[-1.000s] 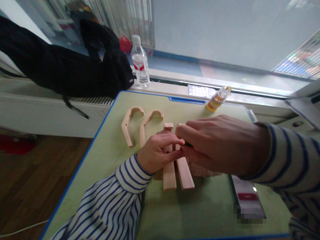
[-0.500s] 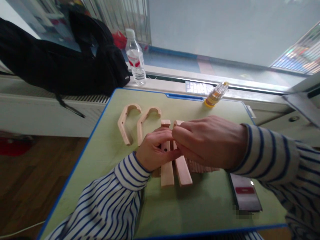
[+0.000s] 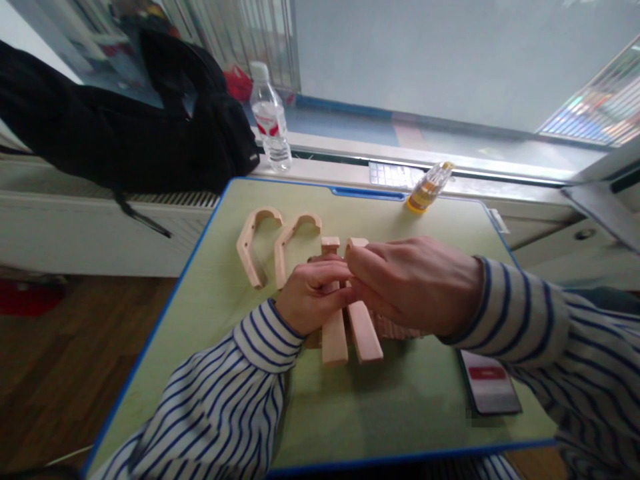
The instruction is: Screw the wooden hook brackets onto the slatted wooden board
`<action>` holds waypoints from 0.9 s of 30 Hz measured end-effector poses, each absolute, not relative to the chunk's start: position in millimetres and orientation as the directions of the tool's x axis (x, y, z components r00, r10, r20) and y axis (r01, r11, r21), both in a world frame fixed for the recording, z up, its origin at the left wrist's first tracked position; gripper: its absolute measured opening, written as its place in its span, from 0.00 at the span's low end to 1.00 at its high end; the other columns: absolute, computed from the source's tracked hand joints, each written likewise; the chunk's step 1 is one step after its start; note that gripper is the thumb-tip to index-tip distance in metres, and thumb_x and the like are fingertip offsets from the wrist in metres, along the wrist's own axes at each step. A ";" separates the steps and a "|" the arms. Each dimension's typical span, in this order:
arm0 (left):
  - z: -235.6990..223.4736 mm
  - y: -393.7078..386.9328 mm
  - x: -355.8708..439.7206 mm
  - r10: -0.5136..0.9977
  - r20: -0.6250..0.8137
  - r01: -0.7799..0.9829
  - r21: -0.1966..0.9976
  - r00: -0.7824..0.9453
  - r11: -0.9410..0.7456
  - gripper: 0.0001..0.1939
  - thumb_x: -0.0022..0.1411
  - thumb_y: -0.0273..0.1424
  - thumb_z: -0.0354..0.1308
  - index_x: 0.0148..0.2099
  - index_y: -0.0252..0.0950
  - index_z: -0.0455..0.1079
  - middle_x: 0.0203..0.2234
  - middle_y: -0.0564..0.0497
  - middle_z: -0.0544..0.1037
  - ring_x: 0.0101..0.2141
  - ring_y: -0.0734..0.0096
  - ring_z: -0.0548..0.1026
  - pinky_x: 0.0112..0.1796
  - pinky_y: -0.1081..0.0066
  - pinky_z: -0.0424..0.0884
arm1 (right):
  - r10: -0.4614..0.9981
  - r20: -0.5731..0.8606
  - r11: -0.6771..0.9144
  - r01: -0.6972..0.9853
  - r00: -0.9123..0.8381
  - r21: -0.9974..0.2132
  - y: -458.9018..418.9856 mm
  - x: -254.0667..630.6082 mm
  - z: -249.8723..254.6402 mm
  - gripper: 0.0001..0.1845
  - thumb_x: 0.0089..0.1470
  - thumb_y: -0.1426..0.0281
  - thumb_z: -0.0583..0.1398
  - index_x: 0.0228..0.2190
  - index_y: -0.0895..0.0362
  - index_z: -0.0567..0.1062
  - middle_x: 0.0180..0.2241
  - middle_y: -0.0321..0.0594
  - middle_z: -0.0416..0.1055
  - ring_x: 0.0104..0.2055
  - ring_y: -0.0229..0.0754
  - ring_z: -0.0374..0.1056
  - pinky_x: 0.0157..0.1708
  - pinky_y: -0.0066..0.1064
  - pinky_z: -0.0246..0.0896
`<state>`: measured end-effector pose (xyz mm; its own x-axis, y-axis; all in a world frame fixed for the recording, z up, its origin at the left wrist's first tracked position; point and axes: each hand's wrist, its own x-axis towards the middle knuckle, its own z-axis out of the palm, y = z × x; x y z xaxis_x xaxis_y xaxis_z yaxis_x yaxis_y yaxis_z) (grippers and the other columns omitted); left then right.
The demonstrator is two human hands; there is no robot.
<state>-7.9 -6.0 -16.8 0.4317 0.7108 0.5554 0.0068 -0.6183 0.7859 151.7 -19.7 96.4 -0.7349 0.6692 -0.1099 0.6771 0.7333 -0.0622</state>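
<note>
My left hand (image 3: 315,293) lies across a long pale wooden piece (image 3: 334,343), its fingers and thumb closed around it. My right hand (image 3: 420,283) is curled into a pinch over a second wooden piece (image 3: 367,337), which is slightly slanted. The fingertips of both hands meet between the two pieces, and whatever the right fingers pinch is hidden. Beneath the hands, a ridged brownish thing (image 3: 400,328) shows in part. Left of my hands lie two hook-shaped wooden pieces with small holes, an outer hook (image 3: 247,247) and an inner hook (image 3: 281,248).
A phone (image 3: 490,383) lies at the right of the blue-edged table (image 3: 200,347). A small clear bottle with yellow liquid (image 3: 427,190) stands at the table's far edge. On the sill are a water bottle (image 3: 271,123) and a black backpack (image 3: 165,143).
My left thumb has moved up toward its fingers, covering the hole in the left wooden piece. My right hand has shifted slightly left. The hook-shaped pieces stay in place.
</note>
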 end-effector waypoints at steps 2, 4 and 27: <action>-16.4 -6.3 -7.9 0.711 0.554 0.002 0.788 0.433 -0.616 0.05 0.58 0.29 0.59 0.32 0.32 0.74 0.29 0.49 0.78 0.33 0.70 0.74 0.38 0.69 0.71 | 0.702 -0.075 0.706 0.706 -0.708 -0.063 -22.6 151.8 93.7 0.08 0.58 0.69 0.48 0.34 0.59 0.64 0.24 0.34 0.62 0.21 0.32 0.45 0.20 0.28 0.38; -16.1 -6.2 -7.8 0.708 0.555 -0.001 0.787 0.436 -0.617 0.05 0.58 0.29 0.59 0.32 0.33 0.74 0.30 0.49 0.78 0.34 0.71 0.74 0.39 0.69 0.71 | 0.725 -0.032 0.685 0.726 -0.688 -0.064 -26.1 151.5 90.5 0.09 0.59 0.68 0.48 0.35 0.59 0.64 0.22 0.33 0.61 0.20 0.32 0.45 0.20 0.28 0.38; -8.3 -9.8 -5.1 0.737 0.542 0.110 0.771 0.403 -0.627 0.07 0.53 0.33 0.64 0.32 0.34 0.74 0.29 0.49 0.78 0.31 0.72 0.73 0.36 0.70 0.70 | 0.743 -0.130 0.666 0.744 -0.656 0.051 -38.6 155.7 120.4 0.09 0.59 0.66 0.49 0.37 0.57 0.65 0.30 0.38 0.69 0.25 0.35 0.59 0.21 0.28 0.36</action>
<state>-5.1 -9.8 -8.3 0.4030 0.7372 0.5424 0.1096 -0.6272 0.7711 155.7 -38.6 120.4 -0.6562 0.7434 -0.1296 0.7443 0.6659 0.0509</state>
